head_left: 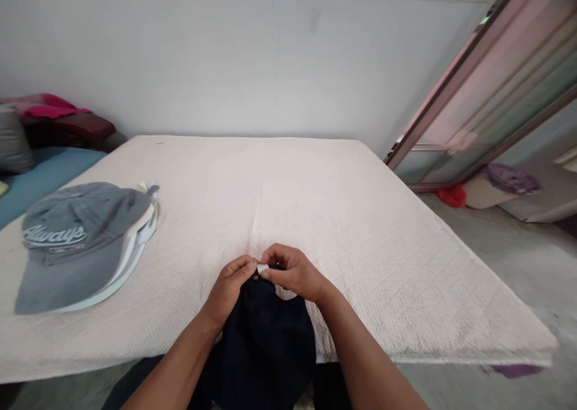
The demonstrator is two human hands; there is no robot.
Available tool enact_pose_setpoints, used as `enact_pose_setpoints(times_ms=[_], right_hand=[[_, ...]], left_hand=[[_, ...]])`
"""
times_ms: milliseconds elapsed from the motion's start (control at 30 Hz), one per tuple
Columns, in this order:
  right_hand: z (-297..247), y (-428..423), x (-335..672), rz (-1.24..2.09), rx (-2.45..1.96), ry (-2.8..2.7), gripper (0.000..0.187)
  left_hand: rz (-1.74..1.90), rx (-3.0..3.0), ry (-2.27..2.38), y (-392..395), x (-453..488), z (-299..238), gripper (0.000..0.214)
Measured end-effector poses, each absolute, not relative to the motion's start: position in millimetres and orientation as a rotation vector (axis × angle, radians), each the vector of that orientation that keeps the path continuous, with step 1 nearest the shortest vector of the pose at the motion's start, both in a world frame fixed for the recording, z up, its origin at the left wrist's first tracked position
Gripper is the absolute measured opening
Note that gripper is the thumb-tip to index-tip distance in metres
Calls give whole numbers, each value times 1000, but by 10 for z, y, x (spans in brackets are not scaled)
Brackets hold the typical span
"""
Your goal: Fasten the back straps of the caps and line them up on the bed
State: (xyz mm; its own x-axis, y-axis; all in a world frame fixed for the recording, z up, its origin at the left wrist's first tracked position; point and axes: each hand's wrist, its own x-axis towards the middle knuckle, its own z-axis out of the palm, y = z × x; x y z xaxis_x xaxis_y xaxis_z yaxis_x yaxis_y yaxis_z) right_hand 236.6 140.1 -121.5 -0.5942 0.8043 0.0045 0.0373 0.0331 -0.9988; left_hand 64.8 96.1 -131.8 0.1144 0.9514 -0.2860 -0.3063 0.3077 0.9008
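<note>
A dark navy cap (270, 344) hangs at the table's near edge, with the arched gap at its back facing up. My left hand (237, 281) pinches one end of the strap above that gap. Close beside it, my right hand (293, 272) is closed on the strap's other side, thumb and forefinger together. A small white piece (262, 269), perhaps a label, shows between the fingertips. The fingers hide the strap's fastening. To the left, a grey cap (81, 241) with "Always" lettering lies over several lighter caps.
A cream textured cloth (360, 217) covers the table. Behind it stands a white wall (225, 61). At the left are a blue cushion (58, 166) and a grey pillow (13, 139). A sliding glass door (487, 91) is at the right, with a red bag (452, 196) on the floor.
</note>
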Motion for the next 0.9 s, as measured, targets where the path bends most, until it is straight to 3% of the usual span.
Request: enact_pose_setpoints(times_ms=[900], right_hand=[[-1220,1398,2398,1642,-859,-1697,14]], left_hand=[[1071,772,1046,954,616,-1247,30]])
